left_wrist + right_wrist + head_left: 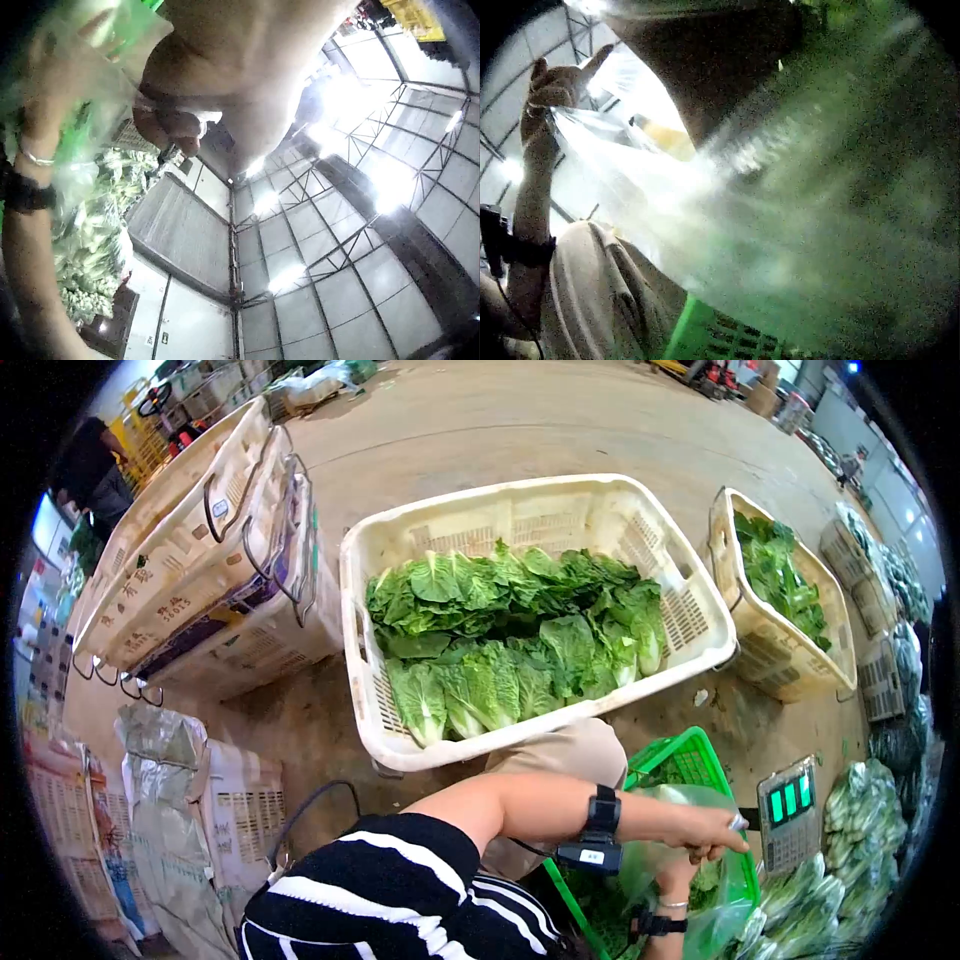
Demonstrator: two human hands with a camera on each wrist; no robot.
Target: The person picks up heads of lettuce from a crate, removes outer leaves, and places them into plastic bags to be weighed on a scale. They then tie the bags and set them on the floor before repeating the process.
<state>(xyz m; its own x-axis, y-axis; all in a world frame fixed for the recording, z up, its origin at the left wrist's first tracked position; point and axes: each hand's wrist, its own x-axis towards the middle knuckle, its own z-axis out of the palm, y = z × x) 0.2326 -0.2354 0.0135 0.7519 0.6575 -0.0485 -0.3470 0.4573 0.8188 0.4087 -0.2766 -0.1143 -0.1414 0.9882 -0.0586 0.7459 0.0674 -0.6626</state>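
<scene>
My left hand [708, 828] reaches over a green basket [690, 745] and pinches the rim of a clear plastic bag [630, 161]. One finger points outward, and a white band circles a finger. In the left wrist view the left hand [184, 112] is close to the camera. My right hand [677, 875] is just below the left, among the bag's film; I cannot tell how its fingers lie. Leafy greens [685, 765] show inside the basket. Film blurs most of the right wrist view, where the left hand [551, 94] stretches the bag upward.
A large white crate [540, 495] of lettuce [500, 685] stands in front. Stacked crates [190, 575] are at left, and a smaller crate [800, 665] of greens at right. Beside the basket stands a scale display [790, 815]; bagged lettuce [865, 820] lies past it.
</scene>
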